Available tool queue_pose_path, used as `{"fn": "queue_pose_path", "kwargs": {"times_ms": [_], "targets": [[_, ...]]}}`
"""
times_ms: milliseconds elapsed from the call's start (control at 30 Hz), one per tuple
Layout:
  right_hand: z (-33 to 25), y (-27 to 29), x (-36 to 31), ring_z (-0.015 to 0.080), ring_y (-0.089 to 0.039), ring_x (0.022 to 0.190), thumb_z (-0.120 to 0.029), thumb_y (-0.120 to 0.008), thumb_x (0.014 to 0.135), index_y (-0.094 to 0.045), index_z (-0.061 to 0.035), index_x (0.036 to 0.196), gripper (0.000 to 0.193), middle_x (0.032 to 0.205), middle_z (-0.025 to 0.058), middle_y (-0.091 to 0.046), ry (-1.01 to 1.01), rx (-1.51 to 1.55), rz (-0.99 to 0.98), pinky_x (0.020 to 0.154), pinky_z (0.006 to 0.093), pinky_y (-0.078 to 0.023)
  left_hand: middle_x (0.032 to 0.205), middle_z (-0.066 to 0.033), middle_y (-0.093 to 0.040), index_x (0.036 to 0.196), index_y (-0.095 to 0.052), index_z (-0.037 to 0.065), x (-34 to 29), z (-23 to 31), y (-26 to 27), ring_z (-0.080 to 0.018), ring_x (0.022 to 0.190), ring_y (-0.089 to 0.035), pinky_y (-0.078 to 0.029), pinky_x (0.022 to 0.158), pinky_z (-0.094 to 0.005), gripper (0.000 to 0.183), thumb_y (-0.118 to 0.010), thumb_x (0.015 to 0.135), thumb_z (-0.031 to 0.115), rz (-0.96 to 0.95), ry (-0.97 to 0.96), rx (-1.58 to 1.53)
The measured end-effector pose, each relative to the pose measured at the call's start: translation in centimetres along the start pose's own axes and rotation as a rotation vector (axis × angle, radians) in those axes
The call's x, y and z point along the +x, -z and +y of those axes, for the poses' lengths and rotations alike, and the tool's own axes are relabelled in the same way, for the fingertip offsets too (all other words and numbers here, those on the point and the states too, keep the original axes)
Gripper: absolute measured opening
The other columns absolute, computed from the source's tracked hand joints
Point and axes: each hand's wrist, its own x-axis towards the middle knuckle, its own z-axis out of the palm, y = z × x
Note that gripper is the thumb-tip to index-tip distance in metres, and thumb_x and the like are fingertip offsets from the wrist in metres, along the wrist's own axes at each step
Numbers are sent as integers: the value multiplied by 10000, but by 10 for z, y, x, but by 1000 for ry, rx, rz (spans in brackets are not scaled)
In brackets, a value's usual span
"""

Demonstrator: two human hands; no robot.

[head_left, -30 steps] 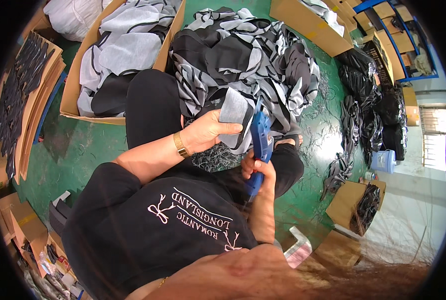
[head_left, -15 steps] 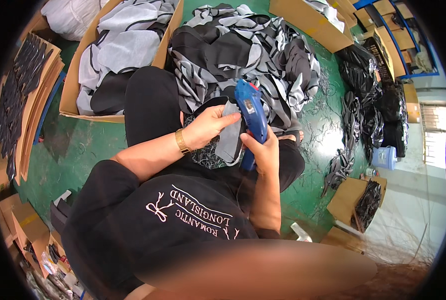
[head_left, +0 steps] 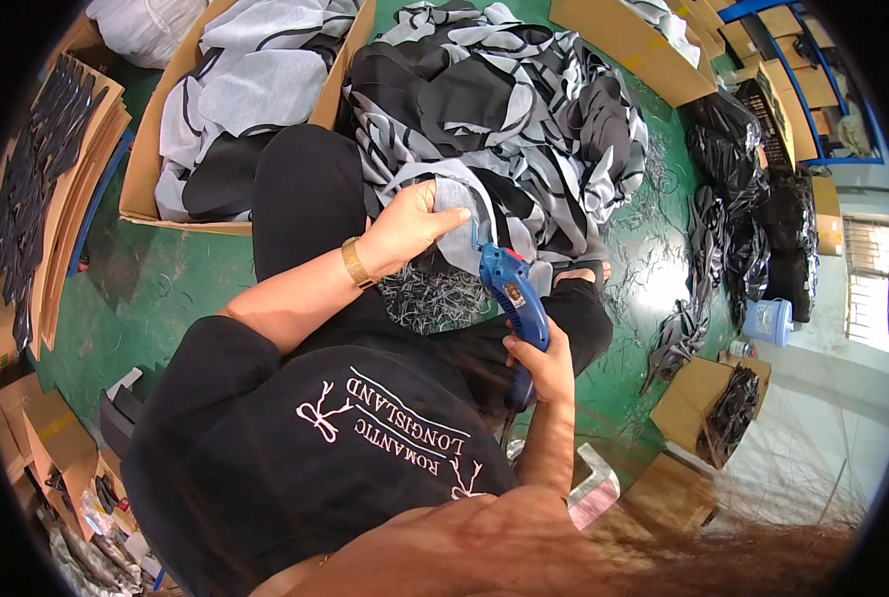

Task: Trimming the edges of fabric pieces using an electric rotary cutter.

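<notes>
My left hand (head_left: 403,229) pinches a grey fabric piece (head_left: 453,202) with a pale edge between thumb and fingers. My right hand (head_left: 547,363) is wrapped around the handle of blue electric scissors (head_left: 519,298) with a red button on top. Their narrow tip points away from me and meets the fabric's right edge, close to my left thumb. Just beyond my hands lies a large heap of grey and black fabric pieces (head_left: 464,99). Thin cut fabric strips (head_left: 430,301) are piled on the floor between my legs, beneath the held piece.
At the left is a cardboard box (head_left: 144,189) filled with more fabric pieces; another box (head_left: 634,50) stands far right. Black plastic bags (head_left: 728,149) and a pale blue bucket (head_left: 767,321) line the right side. Scraps litter the green floor (head_left: 629,289). Stacked cardboard (head_left: 91,179) is far left.
My right hand has drawn the electric scissors back toward me and slightly right, so their tip is now at the fabric's edge. The held fabric has shifted in my left hand.
</notes>
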Motion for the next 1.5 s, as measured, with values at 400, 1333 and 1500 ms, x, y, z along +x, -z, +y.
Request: {"fn": "queue_pose_path", "kwargs": {"times_ms": [400, 1333, 1500], "targets": [[-4, -4, 11, 141, -561, 553, -36, -683, 708, -568, 58, 972, 302, 713, 62, -587, 11, 106, -55, 530, 251, -462, 965, -3, -628, 1056, -543, 4, -3, 3, 15, -56, 842, -573, -471, 778, -246, 168, -557, 891, 30, -121, -71, 320], [2, 10, 20, 158, -569, 576, -35, -691, 677, -582, 51, 964, 318, 753, 76, -591, -83, 286, -272, 533, 283, -476, 676, -2, -531, 829, -513, 14, -4, 54, 17, -72, 615, -451, -398, 558, -256, 142, -546, 701, 68, -619, -99, 831], [-5, 1, 34, 164, -560, 569, -50, -693, 686, -569, 50, 978, 332, 724, 74, -576, -46, 370, -260, 523, 287, -467, 670, -1, -528, 831, -526, 16, -4, 56, 13, -75, 615, -460, -402, 558, -260, 134, -538, 708, 69, -648, -65, 922]]}}
